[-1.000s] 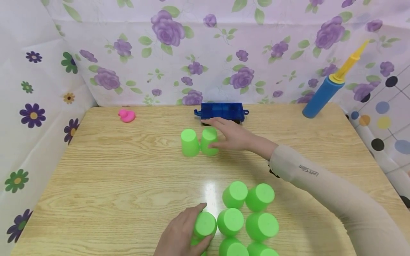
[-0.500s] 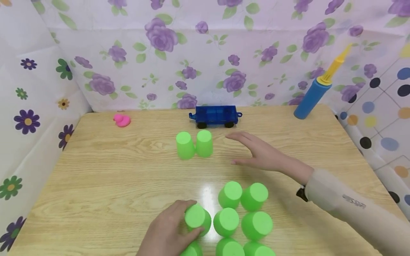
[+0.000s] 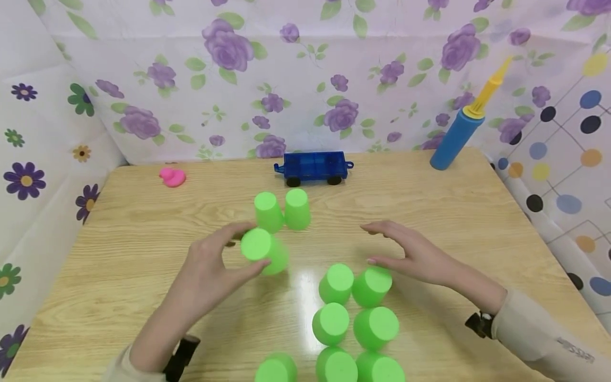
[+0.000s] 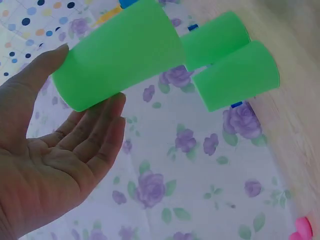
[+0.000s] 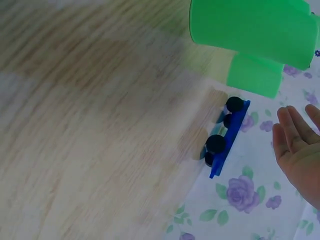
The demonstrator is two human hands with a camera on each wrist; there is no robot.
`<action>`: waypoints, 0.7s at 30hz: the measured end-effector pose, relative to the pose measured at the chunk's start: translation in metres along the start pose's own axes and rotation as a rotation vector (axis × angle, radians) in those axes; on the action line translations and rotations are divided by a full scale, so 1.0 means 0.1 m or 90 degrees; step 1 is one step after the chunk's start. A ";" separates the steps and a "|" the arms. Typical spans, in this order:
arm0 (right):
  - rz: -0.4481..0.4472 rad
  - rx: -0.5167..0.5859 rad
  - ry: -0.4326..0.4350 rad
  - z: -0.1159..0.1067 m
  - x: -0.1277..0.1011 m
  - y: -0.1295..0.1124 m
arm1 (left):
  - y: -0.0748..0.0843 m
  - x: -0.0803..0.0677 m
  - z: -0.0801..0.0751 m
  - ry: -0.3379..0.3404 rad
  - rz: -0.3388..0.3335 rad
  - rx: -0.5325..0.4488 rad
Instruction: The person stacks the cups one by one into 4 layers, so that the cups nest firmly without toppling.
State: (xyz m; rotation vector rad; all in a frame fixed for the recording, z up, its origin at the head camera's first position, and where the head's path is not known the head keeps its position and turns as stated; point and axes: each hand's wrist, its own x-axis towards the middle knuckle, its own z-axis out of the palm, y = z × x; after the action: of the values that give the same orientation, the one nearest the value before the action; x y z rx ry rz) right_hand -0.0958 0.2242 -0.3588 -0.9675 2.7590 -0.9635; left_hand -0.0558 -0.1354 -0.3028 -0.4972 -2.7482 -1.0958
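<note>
My left hand (image 3: 207, 270) grips an upside-down green plastic cup (image 3: 268, 252) between thumb and fingers, with the cup leaning slightly. Just behind it, two more inverted cups, a left one (image 3: 269, 213) and a right one (image 3: 297, 210), stand side by side. In the left wrist view, the thumb lies on one side of the held cup (image 4: 120, 57) and the fingertips on the other. My right hand (image 3: 422, 257) hovers, fingers spread and holding nothing, by the back right cup (image 3: 372, 286) of a two-column group. A lone cup (image 3: 277, 369) stands at the front edge of the view.
A blue toy wagon (image 3: 315, 167) stands behind the pair of cups. Far left sits a pink toy duck (image 3: 173, 178). A blue and yellow hand pump (image 3: 453, 138) leans against the flowered back sheet at the right. Several inverted cups, including one front cup (image 3: 336, 365), make up the group.
My left hand has carried a cup from beside the group forward to the standing pair. The right hand has drawn back from that pair toward the group, after leaving the right cup there.
</note>
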 end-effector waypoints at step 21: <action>0.017 0.050 -0.016 0.26 -0.54 -0.13 | -0.08 1.13 0.41 -0.076 0.232 -0.091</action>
State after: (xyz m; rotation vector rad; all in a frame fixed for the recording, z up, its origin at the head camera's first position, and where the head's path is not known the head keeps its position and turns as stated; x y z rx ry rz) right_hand -0.0388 0.2342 -0.3798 -0.9218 2.6842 -1.0407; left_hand -0.1646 -0.0840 -0.3091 -1.0652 -2.5367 -1.2017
